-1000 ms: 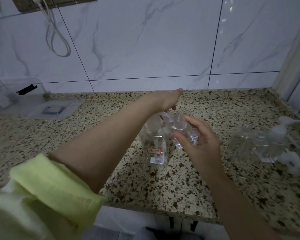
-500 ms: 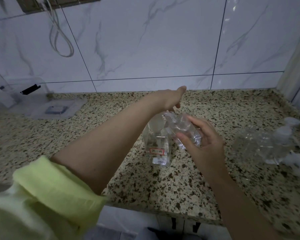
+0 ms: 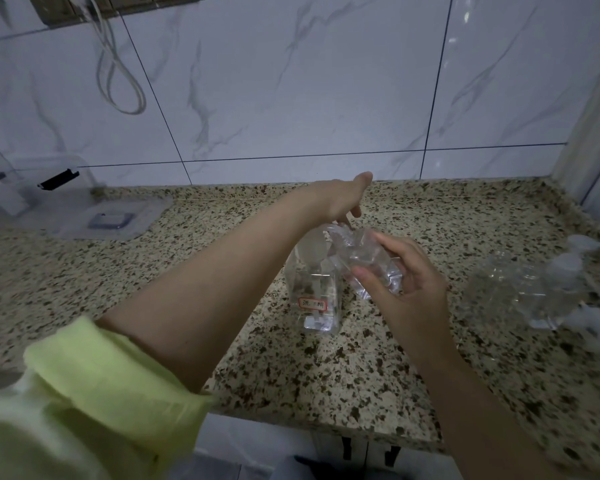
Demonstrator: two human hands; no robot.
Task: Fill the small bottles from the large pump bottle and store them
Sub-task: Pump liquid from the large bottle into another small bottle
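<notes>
A large clear bottle with a small red-edged label stands on the speckled counter at the middle. My left hand reaches over its top; the fingers point down at the pump head and are mostly hidden, so their hold is unclear. My right hand grips a small clear bottle, tilted with its mouth against the top of the large bottle. Several other small clear bottles with white pump caps lie in a group at the right.
A clear plastic storage box stands at the back left with its lid lying flat beside it. A white cable hangs on the tiled wall. The counter's front edge runs below my arms.
Both hands keep their places at the large bottle. The view has shifted slightly; nothing was taken or let go.
</notes>
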